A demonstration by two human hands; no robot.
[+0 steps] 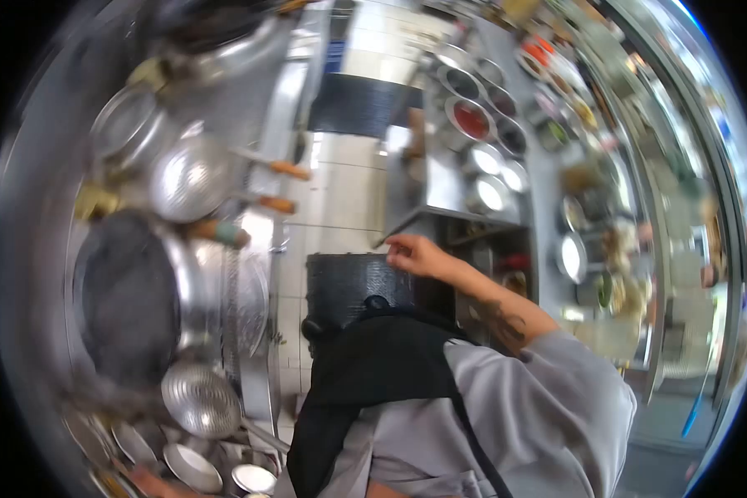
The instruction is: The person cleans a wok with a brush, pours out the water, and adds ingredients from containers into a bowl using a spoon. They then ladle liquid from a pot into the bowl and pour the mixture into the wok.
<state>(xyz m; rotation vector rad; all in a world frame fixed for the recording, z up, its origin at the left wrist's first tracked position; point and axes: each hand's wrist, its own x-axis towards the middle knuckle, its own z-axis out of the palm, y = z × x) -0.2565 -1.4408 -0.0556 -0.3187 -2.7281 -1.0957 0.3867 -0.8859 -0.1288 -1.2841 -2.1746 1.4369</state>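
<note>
Right hand (412, 254): fingers curled beside thin dark bar (400, 228); cannot tell whether they pinch it. Left hand (153, 484): low, blurred, finger state cannot tell. Nearest it: bowl (192, 466), among others, below skimmer (203, 401). Judged: bowl stiff, fairly light, slippery if greasy; grip at rim. Bar probably stiff; hold near its end.

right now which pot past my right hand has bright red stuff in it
The steel pot midway along the left row: its contents are bright red, while the pot beyond looks dark inside.
</note>
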